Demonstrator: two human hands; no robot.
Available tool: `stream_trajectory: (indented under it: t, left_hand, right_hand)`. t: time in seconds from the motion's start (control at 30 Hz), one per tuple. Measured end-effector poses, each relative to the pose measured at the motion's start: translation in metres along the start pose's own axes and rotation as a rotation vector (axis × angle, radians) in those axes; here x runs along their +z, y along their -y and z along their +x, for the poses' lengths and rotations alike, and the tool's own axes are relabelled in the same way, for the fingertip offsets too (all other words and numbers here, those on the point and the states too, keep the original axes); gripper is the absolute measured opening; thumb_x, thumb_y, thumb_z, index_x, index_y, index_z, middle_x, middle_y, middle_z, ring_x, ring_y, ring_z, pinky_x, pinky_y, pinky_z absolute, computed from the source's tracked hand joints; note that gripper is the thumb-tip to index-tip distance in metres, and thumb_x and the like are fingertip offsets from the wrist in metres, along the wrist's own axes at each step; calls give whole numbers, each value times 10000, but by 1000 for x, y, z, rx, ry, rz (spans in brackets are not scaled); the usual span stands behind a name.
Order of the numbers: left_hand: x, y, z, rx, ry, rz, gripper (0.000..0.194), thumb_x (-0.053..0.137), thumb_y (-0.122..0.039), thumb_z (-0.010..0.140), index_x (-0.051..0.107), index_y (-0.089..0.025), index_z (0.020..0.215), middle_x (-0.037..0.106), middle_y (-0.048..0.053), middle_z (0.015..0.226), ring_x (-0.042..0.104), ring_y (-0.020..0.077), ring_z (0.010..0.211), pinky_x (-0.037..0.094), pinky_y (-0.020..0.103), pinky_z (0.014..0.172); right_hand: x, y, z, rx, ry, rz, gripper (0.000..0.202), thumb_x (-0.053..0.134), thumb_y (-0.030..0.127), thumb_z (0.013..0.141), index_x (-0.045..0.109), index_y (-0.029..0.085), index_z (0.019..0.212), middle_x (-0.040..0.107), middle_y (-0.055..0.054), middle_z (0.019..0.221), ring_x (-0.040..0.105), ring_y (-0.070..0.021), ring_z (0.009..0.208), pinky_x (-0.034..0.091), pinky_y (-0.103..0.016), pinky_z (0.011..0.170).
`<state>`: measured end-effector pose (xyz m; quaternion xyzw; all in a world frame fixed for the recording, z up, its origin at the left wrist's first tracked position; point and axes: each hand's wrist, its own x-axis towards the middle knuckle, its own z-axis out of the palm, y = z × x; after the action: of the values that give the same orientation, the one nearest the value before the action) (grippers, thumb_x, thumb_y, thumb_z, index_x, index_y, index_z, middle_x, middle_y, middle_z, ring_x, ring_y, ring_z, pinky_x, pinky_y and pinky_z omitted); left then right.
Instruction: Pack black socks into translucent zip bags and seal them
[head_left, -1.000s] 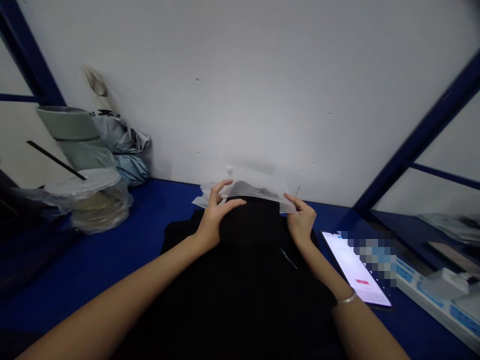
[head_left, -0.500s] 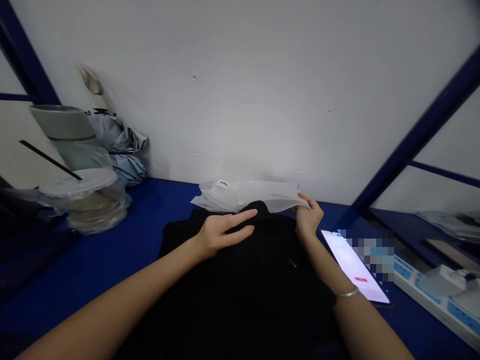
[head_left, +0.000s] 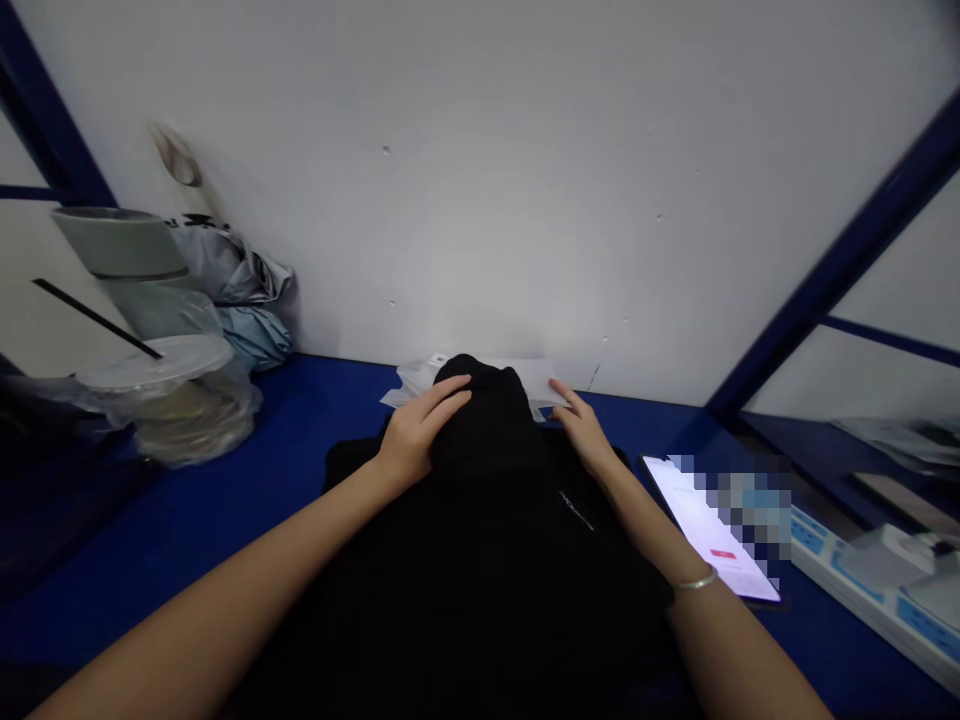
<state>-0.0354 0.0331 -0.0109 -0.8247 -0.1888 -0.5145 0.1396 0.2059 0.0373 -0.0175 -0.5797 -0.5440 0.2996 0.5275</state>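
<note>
A black hooded garment point(head_left: 480, 580) with a small pale logo on its right side lies spread in front of me. My left hand point(head_left: 416, 425) grips the bunched hood point(head_left: 484, 420) from the left, two fingers over its top and the thumb hidden. Behind the hood, against the wall, is a translucent white plastic bag point(head_left: 536, 378) with a label at its left end, partly covered by the hood. My right hand point(head_left: 585, 430) has its fingertips at the bag's right end, the index finger fairly straight and the thumb out of sight.
A lit phone point(head_left: 705, 520) and a white power strip point(head_left: 862, 590) with plugs lie to the right. On the left stand a bagged drink cup point(head_left: 187, 410) with a black straw and a grey-green tumbler point(head_left: 124, 245). Behind them sits a folded umbrella point(head_left: 255, 335). A pale wall point(head_left: 495, 200) closes the back.
The hood has risen and moved left with my left hand, now covering more of the bag. My right hand has shifted left along with the bag's right end. The logo shows more fully.
</note>
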Motion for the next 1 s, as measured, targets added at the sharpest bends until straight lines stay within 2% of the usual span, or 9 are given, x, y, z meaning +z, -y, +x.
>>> stream_trajectory:
  t: [0.1, 0.2, 0.33, 0.4, 0.47, 0.6, 0.73, 0.83, 1.0]
  left_hand:
    - [1, 2, 0, -64, -1, 45, 313, 447, -137, 821, 475, -171, 1131, 530, 126, 1173, 510, 202, 1085, 490, 342, 836]
    - [4, 3, 0, -75, -11, 112, 282, 466, -108, 803, 522, -159, 1075, 564, 127, 1124, 554, 195, 1019, 511, 299, 762]
    - [5, 5, 0, -109, -44, 169, 281, 458, -74, 794, 563, -171, 1036, 605, 99, 1073, 600, 171, 925, 517, 266, 700]
    - [5, 5, 0, -132, -58, 176, 285, 458, -69, 788, 574, -175, 1026, 614, 88, 1062, 609, 164, 902, 518, 262, 692]
    - [4, 4, 1, -152, -78, 186, 281, 459, -67, 782, 586, -178, 1008, 627, 75, 1042, 620, 154, 864, 517, 250, 668]
    - [4, 0, 4, -159, -112, 229, 262, 472, -72, 768, 611, -180, 963, 652, 55, 985, 632, 141, 782, 504, 227, 607]
    - [4, -5, 5, -123, -94, 241, 297, 458, -56, 748, 610, -186, 968, 658, 42, 945, 627, 136, 766, 488, 222, 601]
    - [5, -9, 4, -76, -82, 210, 301, 448, -53, 747, 603, -175, 975, 652, 56, 943, 621, 146, 801, 488, 231, 624]
    - [7, -13, 2, 58, -20, 183, 328, 498, -104, 773, 542, -194, 1085, 604, 76, 1056, 591, 162, 913, 496, 267, 743]
  right_hand:
    - [3, -1, -4, 0, 111, -206, 492, 497, 395, 708, 520, 221, 1168, 372, -76, 1354, 257, -298, 1280, 210, -527, 1023]
    - [6, 0, -9, -60, 12, -404, 540, 451, 510, 751, 489, 210, 1199, 287, -109, 1395, 109, -361, 1305, 106, -651, 977]
    - [4, 12, -17, -536, -193, -462, 421, 432, 349, 814, 458, 203, 1207, 390, -116, 1321, 308, -272, 1255, 283, -515, 1002]
    - [2, 19, -21, -784, -151, -510, 410, 406, 195, 810, 433, 237, 1217, 447, -82, 1262, 390, -210, 1202, 349, -436, 988]
    - [1, 24, -25, -924, -83, -632, 505, 383, 82, 770, 393, 264, 1241, 437, -63, 1274, 362, -210, 1224, 312, -466, 1009]
    - [3, 31, -32, -1028, -82, -799, 535, 485, 164, 758, 353, 277, 1265, 393, -70, 1325, 267, -277, 1275, 172, -587, 1022]
    - [9, 36, -40, -1203, -54, -793, 508, 560, 279, 734, 417, 253, 1221, 506, -84, 1230, 388, -268, 1203, 146, -571, 1033]
    - [13, 35, -42, -1249, -4, -755, 434, 514, 170, 725, 486, 219, 1156, 579, -90, 1132, 517, -225, 1072, 229, -520, 1016]
    - [16, 29, -40, -1130, -88, -517, 404, 428, 39, 660, 560, 211, 1000, 645, -66, 983, 604, -181, 892, 384, -436, 891]
